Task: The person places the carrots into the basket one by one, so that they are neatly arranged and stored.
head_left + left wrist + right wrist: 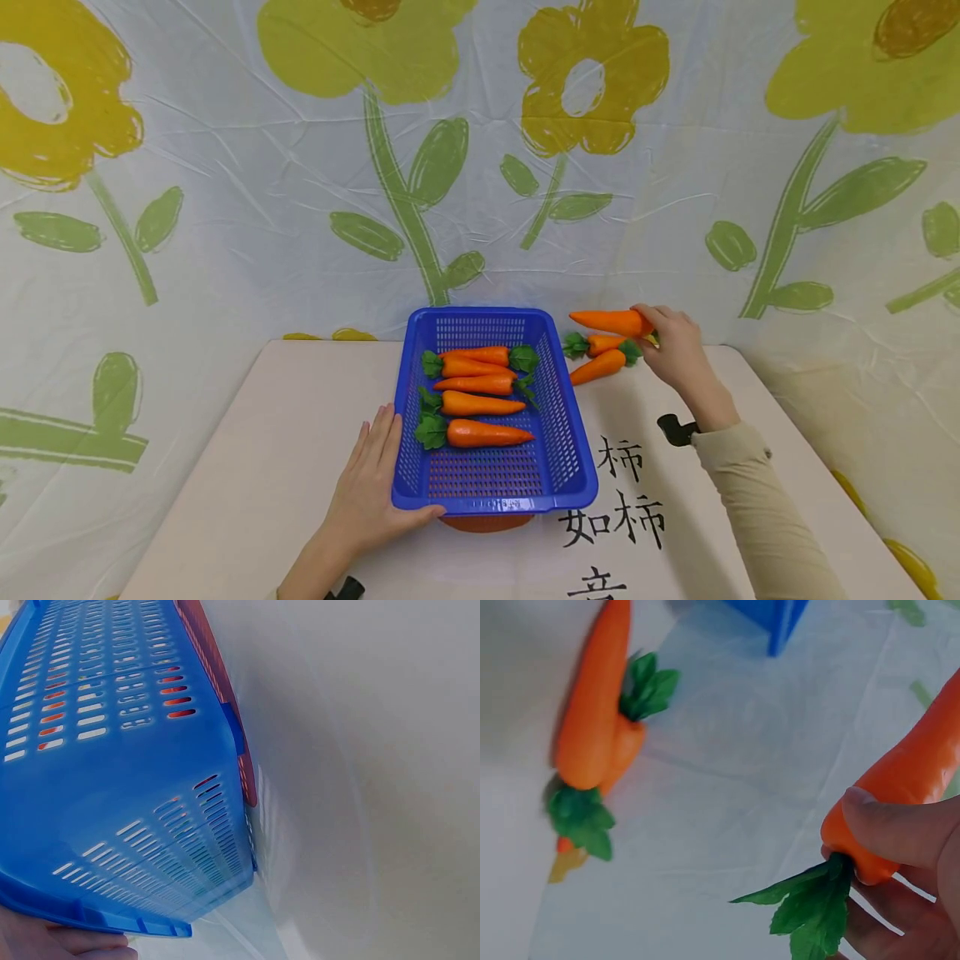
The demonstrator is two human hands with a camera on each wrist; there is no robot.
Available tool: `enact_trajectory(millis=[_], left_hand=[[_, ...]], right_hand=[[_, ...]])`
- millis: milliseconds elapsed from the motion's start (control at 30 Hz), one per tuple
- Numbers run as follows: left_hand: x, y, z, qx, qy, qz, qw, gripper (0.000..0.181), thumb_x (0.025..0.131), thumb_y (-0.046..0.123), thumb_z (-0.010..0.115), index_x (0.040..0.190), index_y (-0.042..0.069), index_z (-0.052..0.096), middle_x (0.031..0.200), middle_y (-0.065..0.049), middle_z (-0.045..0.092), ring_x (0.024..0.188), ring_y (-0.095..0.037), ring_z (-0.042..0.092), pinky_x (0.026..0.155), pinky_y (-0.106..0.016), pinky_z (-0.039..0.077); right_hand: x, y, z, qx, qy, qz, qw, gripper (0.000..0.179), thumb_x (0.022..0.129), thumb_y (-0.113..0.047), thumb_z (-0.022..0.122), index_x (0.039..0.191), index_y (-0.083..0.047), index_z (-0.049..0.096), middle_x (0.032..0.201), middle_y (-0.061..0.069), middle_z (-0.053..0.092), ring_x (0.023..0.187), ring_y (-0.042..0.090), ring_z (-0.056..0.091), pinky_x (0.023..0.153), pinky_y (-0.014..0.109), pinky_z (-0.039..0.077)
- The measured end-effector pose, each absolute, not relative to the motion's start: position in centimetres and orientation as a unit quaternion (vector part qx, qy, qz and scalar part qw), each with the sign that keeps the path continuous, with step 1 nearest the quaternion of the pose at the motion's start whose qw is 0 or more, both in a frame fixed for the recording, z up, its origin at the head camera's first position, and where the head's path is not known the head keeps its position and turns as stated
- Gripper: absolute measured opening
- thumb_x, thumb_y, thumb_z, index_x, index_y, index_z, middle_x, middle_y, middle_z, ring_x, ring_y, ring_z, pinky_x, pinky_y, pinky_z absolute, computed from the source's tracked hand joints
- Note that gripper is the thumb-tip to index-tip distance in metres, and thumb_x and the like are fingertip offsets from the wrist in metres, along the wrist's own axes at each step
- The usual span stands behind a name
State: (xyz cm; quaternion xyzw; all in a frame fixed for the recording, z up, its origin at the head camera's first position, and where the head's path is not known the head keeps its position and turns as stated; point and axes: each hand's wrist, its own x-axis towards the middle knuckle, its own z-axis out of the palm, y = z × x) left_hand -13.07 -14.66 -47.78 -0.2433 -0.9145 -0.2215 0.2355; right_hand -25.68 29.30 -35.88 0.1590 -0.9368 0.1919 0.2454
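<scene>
A blue plastic basket (495, 504) stands on the table with several orange carrots (491, 433) lying crosswise in it, their green tops to either side. My left hand (369, 483) rests against the basket's left side and near corner, fingers straight; the left wrist view shows its fingertips (90, 941) at the rim. To the right, my right hand (675, 346) grips a carrot (609, 322) near its leafy end, raised above the table with its tip pointing left. Below it, two more carrots (600, 367) lie beside the basket; the right wrist view shows them overlapping.
Beneath the basket's near edge shows a reddish-brown round patch (487, 523). Black written characters (622, 458) mark the pale tabletop (300, 433) at the right. A cloth with yellow flowers (480, 208) hangs behind the table.
</scene>
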Motion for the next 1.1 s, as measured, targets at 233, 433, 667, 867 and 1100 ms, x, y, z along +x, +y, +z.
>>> enact_trajectory(millis=[233,433,667,867,1100], left_hand=[[-13.1,-14.7,-47.8,-0.242,-0.916,-0.218,0.235,0.126,0.073,0.088,0.052,0.149,-0.011,0.031,0.160,-0.025,0.023,0.145,-0.040,0.026,0.124,-0.041,0.009],[-13.2,-14.7,-47.9,-0.245,-0.914,-0.221,0.237,0.126,0.074,0.088,0.050,0.149,-0.011,0.032,0.160,-0.024,0.022,0.145,-0.041,0.026,0.124,-0.042,0.011],[-13.2,-14.7,-47.9,-0.248,-0.911,-0.226,0.239,0.126,0.074,0.088,0.050,0.148,-0.012,0.032,0.159,-0.025,0.024,0.145,-0.041,0.027,0.123,-0.043,0.012],[-13.3,-14.7,-47.9,-0.246,-0.913,-0.224,0.237,0.126,0.074,0.088,0.050,0.148,-0.012,0.032,0.159,-0.025,0.025,0.145,-0.041,0.027,0.123,-0.043,0.011],[-13.2,-14.7,-47.9,-0.245,-0.913,-0.223,0.238,0.125,0.074,0.088,0.050,0.148,-0.012,0.032,0.157,-0.027,0.028,0.145,-0.041,0.027,0.124,-0.041,0.010]], right_hand=[[-25.1,26.3,-34.2,0.185,-0.931,0.199,0.244,0.044,0.079,0.009,0.073,0.121,0.010,0.060,0.114,0.030,0.062,0.099,0.047,0.055,0.094,0.062,0.038],[-24.8,23.8,-32.9,0.210,-0.929,0.208,0.223,0.042,0.080,0.007,0.075,0.120,0.012,0.062,0.106,0.029,0.064,0.089,0.043,0.056,0.085,0.057,0.046],[-24.2,21.2,-31.5,0.192,-0.944,0.219,0.156,0.043,0.083,0.002,0.074,0.124,0.007,0.063,0.109,0.026,0.063,0.091,0.039,0.057,0.079,0.052,0.053],[-24.6,19.1,-31.1,0.175,-0.954,0.220,0.109,0.049,0.084,0.000,0.075,0.130,0.006,0.061,0.113,0.026,0.063,0.094,0.038,0.059,0.080,0.049,0.054],[-25.4,16.9,-32.1,0.171,-0.956,0.232,0.054,0.051,0.082,-0.002,0.077,0.130,0.005,0.062,0.114,0.025,0.064,0.100,0.038,0.060,0.086,0.049,0.053]])
